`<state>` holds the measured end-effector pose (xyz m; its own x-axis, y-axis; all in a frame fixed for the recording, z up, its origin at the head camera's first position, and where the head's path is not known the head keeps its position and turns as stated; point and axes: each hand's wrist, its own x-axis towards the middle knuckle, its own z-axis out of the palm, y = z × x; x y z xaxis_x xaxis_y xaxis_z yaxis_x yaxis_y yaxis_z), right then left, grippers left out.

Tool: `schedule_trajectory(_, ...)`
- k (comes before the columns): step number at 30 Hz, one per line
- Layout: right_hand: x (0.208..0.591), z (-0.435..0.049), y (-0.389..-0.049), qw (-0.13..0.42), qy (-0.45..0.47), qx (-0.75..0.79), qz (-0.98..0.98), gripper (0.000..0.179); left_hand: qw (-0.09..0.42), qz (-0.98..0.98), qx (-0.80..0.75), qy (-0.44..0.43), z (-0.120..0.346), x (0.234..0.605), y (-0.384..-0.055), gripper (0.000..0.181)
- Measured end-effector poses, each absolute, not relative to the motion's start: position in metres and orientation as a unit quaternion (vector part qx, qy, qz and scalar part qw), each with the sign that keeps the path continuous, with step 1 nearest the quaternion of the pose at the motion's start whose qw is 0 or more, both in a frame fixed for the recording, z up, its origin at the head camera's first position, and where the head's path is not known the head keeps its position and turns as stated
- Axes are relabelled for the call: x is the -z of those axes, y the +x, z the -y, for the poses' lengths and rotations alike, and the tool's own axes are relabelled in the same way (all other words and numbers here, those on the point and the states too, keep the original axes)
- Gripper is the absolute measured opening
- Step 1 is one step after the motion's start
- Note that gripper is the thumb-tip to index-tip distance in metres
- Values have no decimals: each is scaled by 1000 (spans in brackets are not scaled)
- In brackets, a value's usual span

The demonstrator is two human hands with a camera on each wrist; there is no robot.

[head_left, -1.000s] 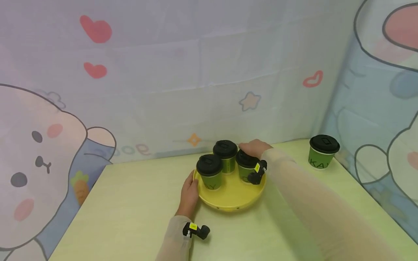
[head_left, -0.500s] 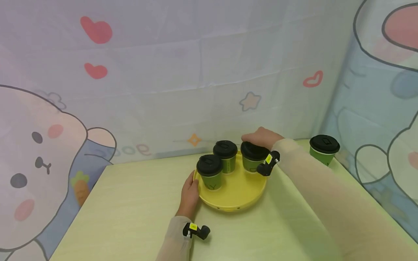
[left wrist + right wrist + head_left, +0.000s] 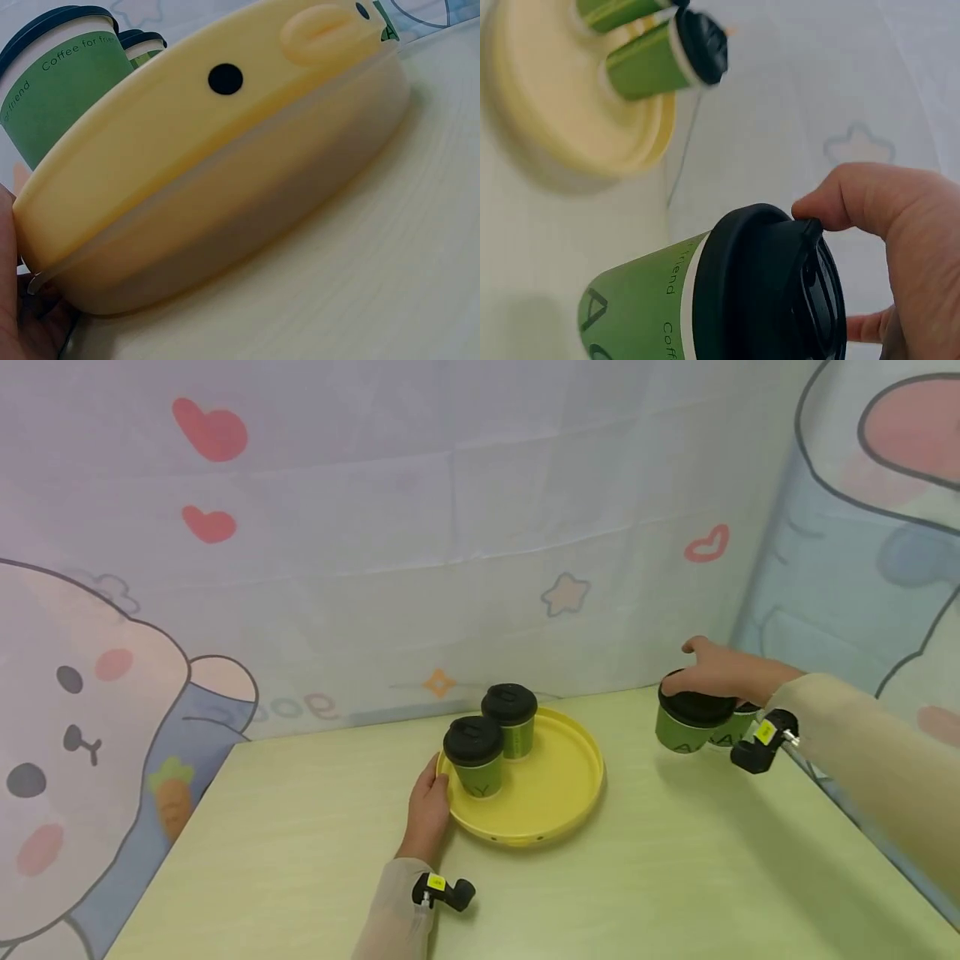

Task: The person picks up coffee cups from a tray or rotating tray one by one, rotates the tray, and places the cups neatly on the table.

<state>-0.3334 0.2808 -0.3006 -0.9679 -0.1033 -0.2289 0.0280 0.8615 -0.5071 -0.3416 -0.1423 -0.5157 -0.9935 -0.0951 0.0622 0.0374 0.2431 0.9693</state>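
My right hand (image 3: 731,672) clamps its fingers on the black lid (image 3: 739,289) of a green cup (image 3: 678,735) right of the yellow tray (image 3: 555,802), the cup's long axis near upright, lid end up. My left hand (image 3: 428,807) grips the tray's left rim.

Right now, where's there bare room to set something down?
The table is bare left of your left hand and in front of the yellow tray; the tray's right side is bare too. Crowded: the tray's left side, with front cup and back cup, and the table's far right, where your right hand holds one cup, partly hiding another cup.
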Motion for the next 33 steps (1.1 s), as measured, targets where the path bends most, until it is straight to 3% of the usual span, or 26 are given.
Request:
schedule_trajectory(6, 322, -325, -321, 92, -97, 206, -969, 80, 53, 783, 620, 16, 146, 517, -341, 52)
schedule_trajectory(11, 341, -349, -313, 96, -143, 187, -967, 75, 52, 785, 617, 21, 147, 515, -341, 52)
schedule_trajectory(21, 372, -368, -311, 112, -173, 216, -954, 66, 50, 787, 615, 24, 146, 514, -340, 52)
schedule_trajectory(33, 381, -375, -306, 62, -208, 212, -953, 63, 48, 791, 609, 19, 148, 515, -339, 53)
